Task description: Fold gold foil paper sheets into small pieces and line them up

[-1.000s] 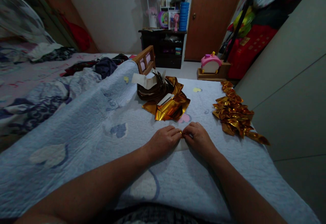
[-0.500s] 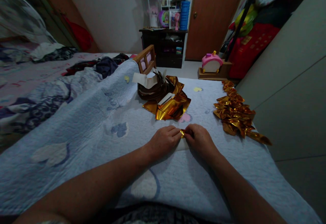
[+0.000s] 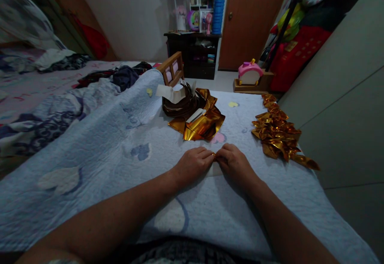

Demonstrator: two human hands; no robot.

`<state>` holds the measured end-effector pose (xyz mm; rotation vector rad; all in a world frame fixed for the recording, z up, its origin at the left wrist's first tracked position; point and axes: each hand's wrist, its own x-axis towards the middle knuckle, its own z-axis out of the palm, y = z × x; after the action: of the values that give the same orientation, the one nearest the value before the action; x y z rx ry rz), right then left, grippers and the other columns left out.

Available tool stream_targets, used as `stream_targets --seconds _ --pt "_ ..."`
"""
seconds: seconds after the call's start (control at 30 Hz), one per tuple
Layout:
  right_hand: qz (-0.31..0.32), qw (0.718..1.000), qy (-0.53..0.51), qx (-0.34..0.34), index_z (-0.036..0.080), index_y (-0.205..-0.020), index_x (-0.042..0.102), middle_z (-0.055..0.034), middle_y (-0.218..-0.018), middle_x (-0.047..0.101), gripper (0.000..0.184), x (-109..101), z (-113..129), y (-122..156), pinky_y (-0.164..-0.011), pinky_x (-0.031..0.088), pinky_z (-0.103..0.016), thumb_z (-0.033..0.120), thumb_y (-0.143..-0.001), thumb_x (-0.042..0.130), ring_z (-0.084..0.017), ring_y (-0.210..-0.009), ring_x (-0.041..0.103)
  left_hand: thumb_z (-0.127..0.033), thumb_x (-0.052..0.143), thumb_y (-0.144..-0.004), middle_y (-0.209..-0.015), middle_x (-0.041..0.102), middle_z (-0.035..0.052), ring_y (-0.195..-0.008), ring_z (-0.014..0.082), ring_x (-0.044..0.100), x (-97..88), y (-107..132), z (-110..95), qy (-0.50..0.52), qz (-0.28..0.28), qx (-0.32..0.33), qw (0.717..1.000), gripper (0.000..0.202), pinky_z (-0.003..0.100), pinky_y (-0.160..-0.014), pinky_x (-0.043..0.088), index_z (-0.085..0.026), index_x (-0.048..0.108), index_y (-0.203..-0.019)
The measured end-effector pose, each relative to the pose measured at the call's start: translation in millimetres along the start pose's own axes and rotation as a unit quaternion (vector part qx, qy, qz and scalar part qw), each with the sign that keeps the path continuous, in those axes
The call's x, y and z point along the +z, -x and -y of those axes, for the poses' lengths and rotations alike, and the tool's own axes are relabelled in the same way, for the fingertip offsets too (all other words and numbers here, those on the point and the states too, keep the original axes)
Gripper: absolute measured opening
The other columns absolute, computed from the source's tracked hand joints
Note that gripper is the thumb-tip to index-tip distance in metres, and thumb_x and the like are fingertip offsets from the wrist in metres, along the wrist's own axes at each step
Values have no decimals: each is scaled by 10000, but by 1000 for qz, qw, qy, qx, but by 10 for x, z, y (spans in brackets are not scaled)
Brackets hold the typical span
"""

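My left hand (image 3: 196, 161) and my right hand (image 3: 232, 161) meet above the bed, fingertips pinched together. Between them shows a small bit of gold foil paper (image 3: 214, 155); the fingers cover most of it. A pale strip (image 3: 215, 171) lies under the hands, partly hidden. Beyond my hands rests a pile of gold foil sheets (image 3: 199, 128), next to a stack of dark, curled papers (image 3: 180, 106) with white edges. Several folded gold foil pieces (image 3: 277, 132) lie heaped along the right side of the bed.
A light blue quilt (image 3: 114, 176) with heart patterns covers the bed. A wooden headboard (image 3: 172, 70) rises behind the foil. Further back stand a dark cabinet (image 3: 192, 56), a brown door (image 3: 243, 24) and a pink toy case (image 3: 250, 73). A pale wardrobe (image 3: 345, 136) borders the right side.
My fingertips have drawn closer together, and less of the gold foil shows between them. My right hand has shifted slightly left and away from me. The foil piles are unchanged.
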<state>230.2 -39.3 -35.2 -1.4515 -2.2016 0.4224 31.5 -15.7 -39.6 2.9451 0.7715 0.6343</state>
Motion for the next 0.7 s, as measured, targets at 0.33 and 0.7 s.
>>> stream_targets --seconds 0.33,0.7 --pt "10 1000 -21 -13 184 -891 757 -51 -861 631 175 -18 -35 14 -755 456 -292 93 -895 608 -185 -846 585 -223 529 -1009 -964 719 80 -945 216 668 40 11 9 33 0 -34 999 166 361 -849 576 -129 656 -1060" --pt "-3 999 -3 -51 192 -867 760 -45 -837 629 173 -9 -27 16 -739 460 -289 110 -913 616 -176 -814 577 -208 569 -989 -1038 708 80 -990 217 641 67 15 29 21 3 -33 999 196 361 -852 579 -157 666 -1152"
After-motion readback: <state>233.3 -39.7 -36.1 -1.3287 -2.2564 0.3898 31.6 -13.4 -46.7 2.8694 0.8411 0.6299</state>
